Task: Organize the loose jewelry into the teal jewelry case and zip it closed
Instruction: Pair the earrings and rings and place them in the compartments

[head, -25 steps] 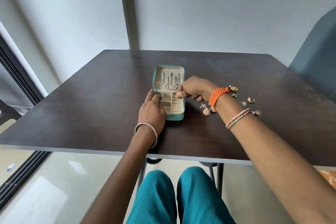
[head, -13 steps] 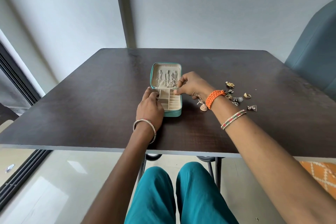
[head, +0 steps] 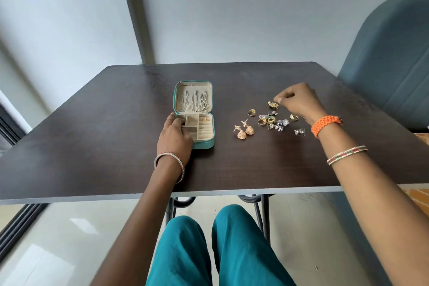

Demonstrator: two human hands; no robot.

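Note:
The teal jewelry case [head: 204,144] lies open on the dark table [head: 104,146]. Several silver chains hang in its lid [head: 193,100], and a gold ring [head: 205,119] sits in the beige tray. My left hand [head: 175,134] holds the case's left side, fingers curled over the tray edge. Right of the case lie two gold dome earrings [head: 246,131], a gold ring [head: 251,112] and a heap of mixed pieces [head: 275,122]. My right hand [head: 299,100] reaches over the heap. Its thumb and forefinger pinch a gold and green earring [head: 273,105] at the heap's far edge.
Another gold ring [head: 293,117] and a small silver stud [head: 299,131] lie near my right wrist. A blue-grey padded chair [head: 390,65] stands at the table's right side. A grey wall runs behind the table, and my teal-clad knees show below its front edge.
My right hand has left the case's tray and moved right to the loose heap, closing on the gold and green earring. My left hand stays on the case.

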